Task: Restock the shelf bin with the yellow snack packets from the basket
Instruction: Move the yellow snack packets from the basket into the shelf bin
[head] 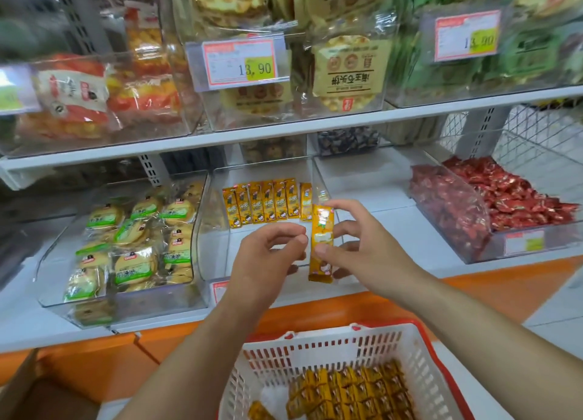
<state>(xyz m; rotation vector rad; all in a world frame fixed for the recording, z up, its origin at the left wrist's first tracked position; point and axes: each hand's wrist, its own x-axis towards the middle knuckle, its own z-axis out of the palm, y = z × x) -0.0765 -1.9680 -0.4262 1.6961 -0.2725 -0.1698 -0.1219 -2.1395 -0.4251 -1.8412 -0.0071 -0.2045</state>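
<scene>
Right hand [362,246] holds one yellow packet [322,243] upright, thumb on the front and fingers behind it. The packet is in front of the clear bin [217,230], over its front edge, not yet inside.

Left hand [271,252] is just left of the packet with fingers curled and tips next to the packet's left edge. Can't tell if they touch or pinch it.

A row of packets [268,203] stands upright side by side at the back of the bin, with bare bin floor in front of them.

The white basket [315,356] with a red rim sits below the shelf, close to the person. More packets [356,391] lie heaped in its right part.

Left of the bin is a clear bin of green-labelled biscuits [135,246]. To the right, across a gap, is a clear bin of red candies [504,205].

The upper shelf [284,134] carries clear bins of bagged snacks. A price tag [246,61] reading 13,90 is clipped on the middle one.

A cardboard box [19,388] corner shows at bottom left. The shelf base is orange.
</scene>
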